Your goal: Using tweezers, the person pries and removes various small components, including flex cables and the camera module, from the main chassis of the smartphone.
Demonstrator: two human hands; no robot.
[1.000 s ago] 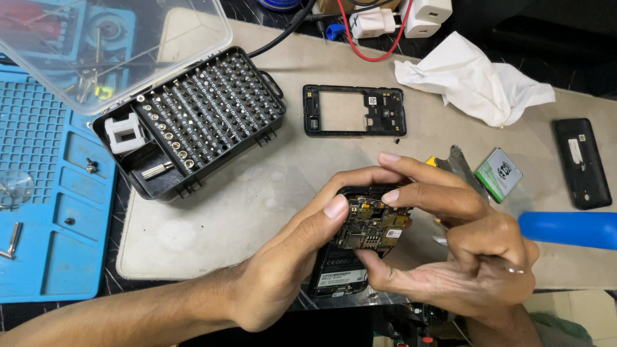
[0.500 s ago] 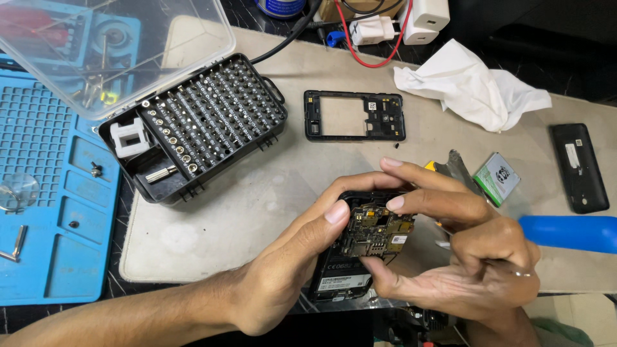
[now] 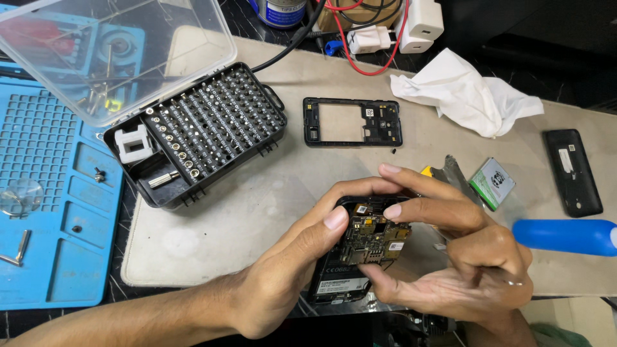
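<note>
At tabletop's left edge: blue work mat [image 3: 58, 212]; beside it, open bit case [image 3: 199, 132]. Near front edge, left hand [image 3: 283, 276] gripped opened phone [image 3: 360, 257], thumb on circuit board [image 3: 376, 239]. Right hand [image 3: 456, 257] pinched board's edges, grip closed. Step looked like lifting board free; that called for gentle, level pull. Towards right edge: battery [image 3: 491, 183], back cover [image 3: 572, 172].

Matt black plastic phone [image 3: 340, 283], gold metallic circuit board [image 3: 376, 239].
</note>
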